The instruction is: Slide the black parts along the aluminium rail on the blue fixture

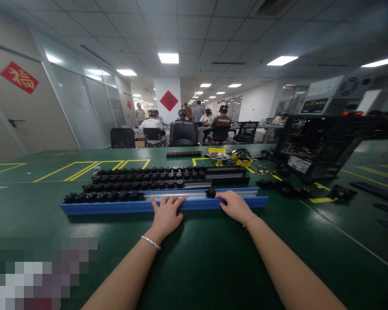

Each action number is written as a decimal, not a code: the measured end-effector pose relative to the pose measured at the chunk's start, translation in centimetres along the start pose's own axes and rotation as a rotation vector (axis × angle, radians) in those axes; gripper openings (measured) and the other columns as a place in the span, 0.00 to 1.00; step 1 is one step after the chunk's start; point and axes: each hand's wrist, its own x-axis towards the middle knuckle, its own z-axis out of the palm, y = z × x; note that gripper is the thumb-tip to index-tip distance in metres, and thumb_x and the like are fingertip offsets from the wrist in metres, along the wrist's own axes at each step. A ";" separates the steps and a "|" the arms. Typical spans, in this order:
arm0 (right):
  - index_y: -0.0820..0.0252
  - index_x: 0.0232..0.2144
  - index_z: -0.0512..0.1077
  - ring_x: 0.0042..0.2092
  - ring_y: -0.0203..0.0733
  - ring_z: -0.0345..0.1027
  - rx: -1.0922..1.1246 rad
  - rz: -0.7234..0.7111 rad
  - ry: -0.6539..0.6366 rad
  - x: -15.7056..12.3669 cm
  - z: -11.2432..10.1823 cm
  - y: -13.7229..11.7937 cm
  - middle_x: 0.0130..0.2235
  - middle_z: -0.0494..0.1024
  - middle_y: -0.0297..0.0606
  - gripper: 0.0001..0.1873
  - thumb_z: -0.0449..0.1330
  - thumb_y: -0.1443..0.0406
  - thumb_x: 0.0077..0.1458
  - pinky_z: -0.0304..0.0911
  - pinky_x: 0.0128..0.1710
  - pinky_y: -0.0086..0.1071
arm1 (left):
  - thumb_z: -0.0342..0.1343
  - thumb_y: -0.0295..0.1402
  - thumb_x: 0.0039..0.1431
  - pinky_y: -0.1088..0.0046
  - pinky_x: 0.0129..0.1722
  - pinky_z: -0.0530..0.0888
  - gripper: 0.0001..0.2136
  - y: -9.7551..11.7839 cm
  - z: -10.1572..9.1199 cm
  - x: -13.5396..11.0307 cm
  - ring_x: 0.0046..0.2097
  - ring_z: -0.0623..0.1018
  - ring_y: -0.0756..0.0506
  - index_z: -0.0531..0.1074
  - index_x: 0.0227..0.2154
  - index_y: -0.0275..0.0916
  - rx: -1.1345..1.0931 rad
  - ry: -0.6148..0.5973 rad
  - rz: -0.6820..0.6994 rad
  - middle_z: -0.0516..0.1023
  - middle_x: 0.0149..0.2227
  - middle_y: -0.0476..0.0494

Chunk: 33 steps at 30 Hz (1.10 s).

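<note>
In front of me lies a long blue track (pixel 161 208) with a pale metal channel, set crosswise on the green table. Several black socket modules (pixel 100 196) sit in a row in its left part. One single black socket module (pixel 211 193) stands apart in the channel, right of the middle. My left hand (pixel 167 214) rests on the track's near edge and channel, fingers spread, holding nothing. With bent fingers closed at the right side of the single module, my right hand (pixel 235 207) touches it; its thumb is against the blue near wall.
Behind it lie black tracks (pixel 224 181) with several modules. A metal bowl (pixel 219 156) and yellow-marked cables (pixel 242 157) are farther back. At right stand an opened computer case (pixel 313 146) and loose black parts (pixel 286 188). Other people (pixel 223 120) sit at far tables.
</note>
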 end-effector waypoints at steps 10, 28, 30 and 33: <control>0.55 0.39 0.73 0.45 0.42 0.65 0.004 0.047 0.000 -0.1 -0.2 0.0 0.40 0.76 0.37 0.13 0.55 0.68 0.49 0.57 0.46 0.34 | 0.50 0.33 0.52 0.33 0.55 0.37 0.27 0.1 -0.2 0.0 0.55 0.63 0.38 0.57 0.57 0.59 0.002 -0.015 -0.008 0.69 0.53 0.48; 0.55 0.38 0.72 0.43 0.42 0.67 -0.024 0.039 -0.005 -0.2 -0.3 0.0 0.39 0.77 0.36 0.12 0.54 0.66 0.50 0.51 0.53 0.42 | 0.49 0.33 0.52 0.33 0.55 0.38 0.28 0.1 -0.1 -0.1 0.55 0.63 0.38 0.57 0.56 0.59 0.004 -0.003 0.003 0.69 0.52 0.49; 0.54 0.38 0.72 0.44 0.42 0.67 -0.021 0.039 0.000 -0.2 -0.3 0.1 0.40 0.77 0.35 0.12 0.55 0.66 0.50 0.45 0.56 0.47 | 0.49 0.33 0.52 0.32 0.55 0.38 0.27 0.1 -0.1 -0.1 0.55 0.63 0.38 0.57 0.56 0.59 0.003 -0.003 0.002 0.69 0.52 0.49; 0.54 0.38 0.72 0.44 0.42 0.67 -0.009 0.034 -0.005 -0.2 -0.4 0.2 0.40 0.77 0.35 0.12 0.54 0.66 0.50 0.49 0.55 0.44 | 0.50 0.33 0.52 0.32 0.55 0.38 0.27 0.1 -0.1 0.0 0.55 0.63 0.37 0.57 0.56 0.59 0.007 -0.010 0.000 0.69 0.52 0.49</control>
